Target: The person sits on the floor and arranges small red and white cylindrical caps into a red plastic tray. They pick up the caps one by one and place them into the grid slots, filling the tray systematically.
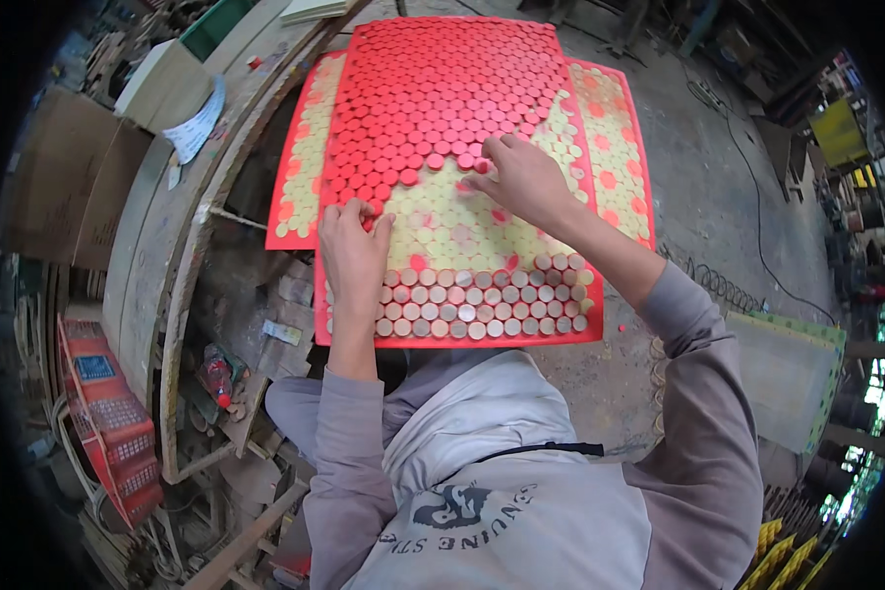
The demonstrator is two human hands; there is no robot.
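A red board [459, 342] lies in front of me, with small round discs set close together on it. Red-topped discs [442, 81] cover its far part, and their near edge is ragged. Across the middle is a pale yellow area [450, 228] marked with circle outlines and some red spots. Several rows of bare wood-coloured discs [464, 310] line the near end. My right hand [527, 181] has thumb and forefinger around a red disc [482, 166] at the ragged edge. At the left edge, my left hand [355, 247] touches red discs; its fingers partly hide whether it grips one.
Beneath the board is another panel [608, 147] with yellow and red circles, jutting out both sides. A worn workbench [184, 214] runs along the left, near a red plastic basket [114, 428]. A plastic bottle [217, 372] lies lower left. A cable [752, 192] crosses the floor at right.
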